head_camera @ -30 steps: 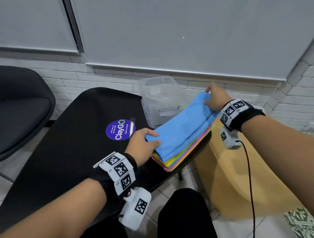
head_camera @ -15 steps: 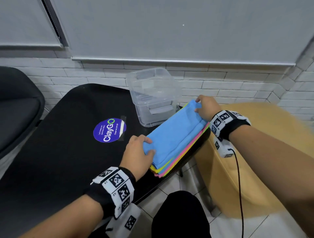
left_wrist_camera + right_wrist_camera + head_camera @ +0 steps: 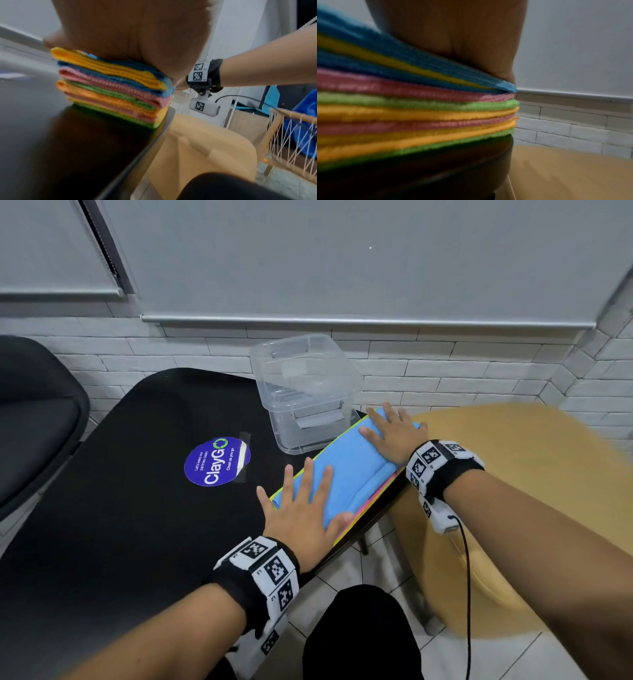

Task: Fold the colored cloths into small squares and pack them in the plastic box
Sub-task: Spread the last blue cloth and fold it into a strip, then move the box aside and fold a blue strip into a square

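While both palms press flat with fingers spread, the left hand (image 3: 301, 508) and right hand (image 3: 394, 433) hold down a stack of cloths (image 3: 346, 470), blue on top, with yellow, pink, green and orange layers beneath, at the black surface's (image 3: 120, 525) right edge, just beside the clear plastic box (image 3: 301, 392).
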Demonstrator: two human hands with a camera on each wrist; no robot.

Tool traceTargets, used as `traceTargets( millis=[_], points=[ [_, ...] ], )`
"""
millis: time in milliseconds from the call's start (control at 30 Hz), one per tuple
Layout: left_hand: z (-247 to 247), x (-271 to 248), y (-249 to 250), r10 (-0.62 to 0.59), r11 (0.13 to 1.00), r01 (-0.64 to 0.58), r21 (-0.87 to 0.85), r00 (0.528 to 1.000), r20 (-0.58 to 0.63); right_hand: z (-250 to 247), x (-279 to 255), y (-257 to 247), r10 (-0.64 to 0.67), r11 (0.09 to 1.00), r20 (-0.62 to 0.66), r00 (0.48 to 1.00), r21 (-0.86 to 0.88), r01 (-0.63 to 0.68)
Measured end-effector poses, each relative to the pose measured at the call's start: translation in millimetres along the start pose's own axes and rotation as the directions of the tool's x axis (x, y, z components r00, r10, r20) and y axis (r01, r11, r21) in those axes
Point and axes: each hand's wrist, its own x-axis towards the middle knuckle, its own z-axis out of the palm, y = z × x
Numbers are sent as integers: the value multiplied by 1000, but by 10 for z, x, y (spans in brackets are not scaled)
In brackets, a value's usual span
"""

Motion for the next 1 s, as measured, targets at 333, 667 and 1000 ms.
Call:
traceTargets(
  millis=[333, 667, 1000],
  points=[
    [-80, 98, 160, 50, 993, -35, 110, 989, -139, -222, 130, 114, 24, 972, -12, 1000, 236, -21],
    [128, 173, 213, 113, 982, -89, 166, 983, -144, -155, 195, 221, 41, 946, 100, 994, 318, -71],
    [107, 186, 103, 137, 970, -120, 210, 988, -66, -186, 117, 167, 81, 948, 123, 989, 296, -115]
  ],
)
